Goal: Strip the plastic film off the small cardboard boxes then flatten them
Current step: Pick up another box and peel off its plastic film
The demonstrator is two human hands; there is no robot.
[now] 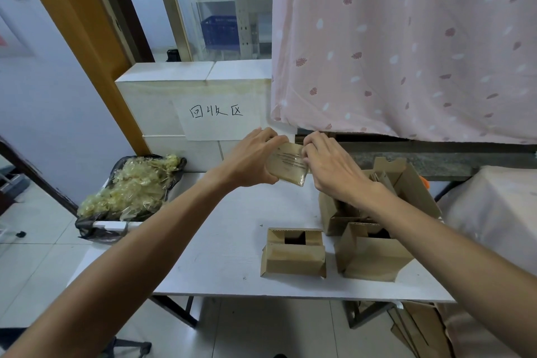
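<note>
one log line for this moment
phase: unwrapping | left hand: grips wrapped box | right hand: pinches its right edge | table: open boxes | bag: film scraps

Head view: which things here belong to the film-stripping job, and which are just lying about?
Job:
- wrapped box, held by left hand and right hand
- open boxes on the table
- film bag, full of stripped film

Lying about:
- curtain
- sign
- crate
</note>
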